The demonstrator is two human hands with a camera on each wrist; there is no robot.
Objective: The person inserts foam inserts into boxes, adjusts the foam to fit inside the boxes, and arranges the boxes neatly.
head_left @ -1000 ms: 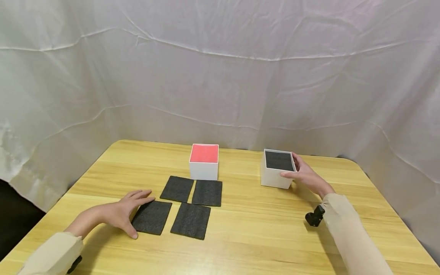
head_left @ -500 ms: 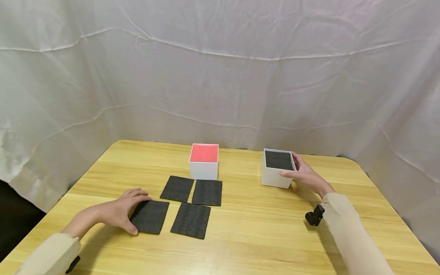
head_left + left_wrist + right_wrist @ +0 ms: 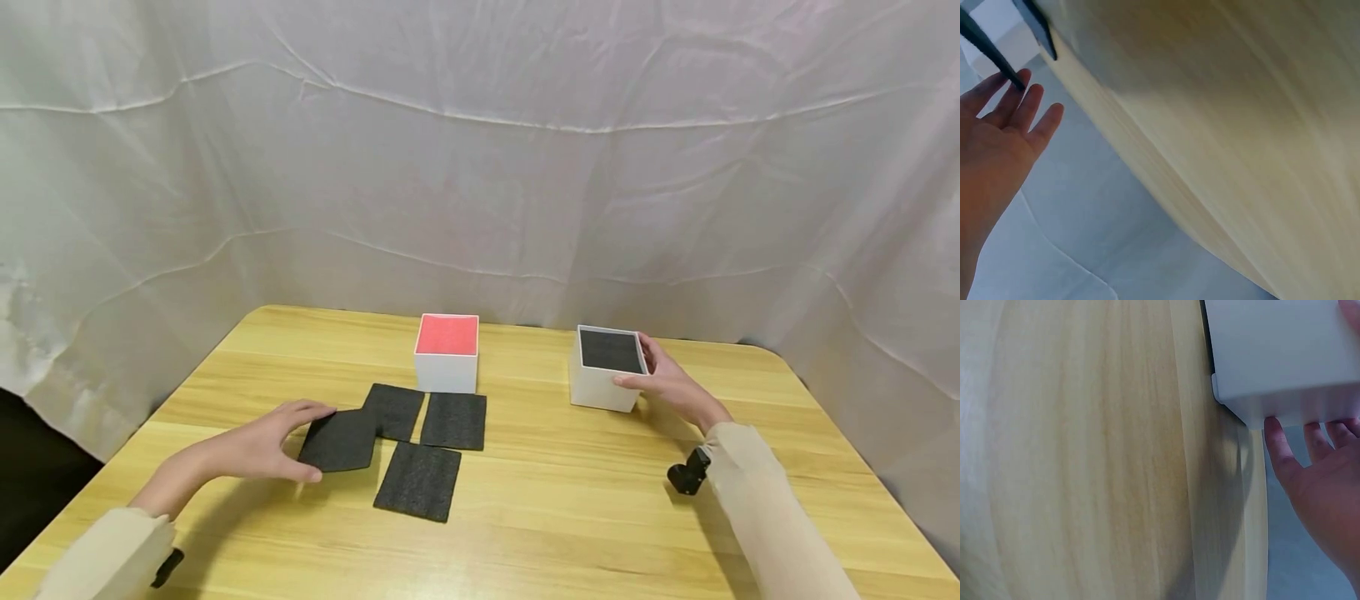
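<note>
My left hand [image 3: 313,443] pinches the left edge of a black felt square [image 3: 347,440], thumb below and fingers above, and the square hangs tilted just above the table. In the left wrist view the left hand [image 3: 1004,125] shows straight fingers, with the square's thin edge [image 3: 988,49] at the fingertips. Three more black squares [image 3: 418,481] lie flat beside it. My right hand [image 3: 651,375] grips the right side of a white box [image 3: 600,390] whose top shows black. In the right wrist view the right hand [image 3: 1316,469] has its fingertips on the box wall [image 3: 1279,356].
A white box with a red top [image 3: 447,353] stands behind the squares at mid-table. The wooden table [image 3: 570,517] has rounded corners, and a white cloth backdrop [image 3: 480,167] hangs close behind it. A small black camera [image 3: 687,475] sits on the right wrist.
The left hand slid the near-left black square toward itself, then lifted it off the table and moved it up and right. The right hand stayed on the white box.
</note>
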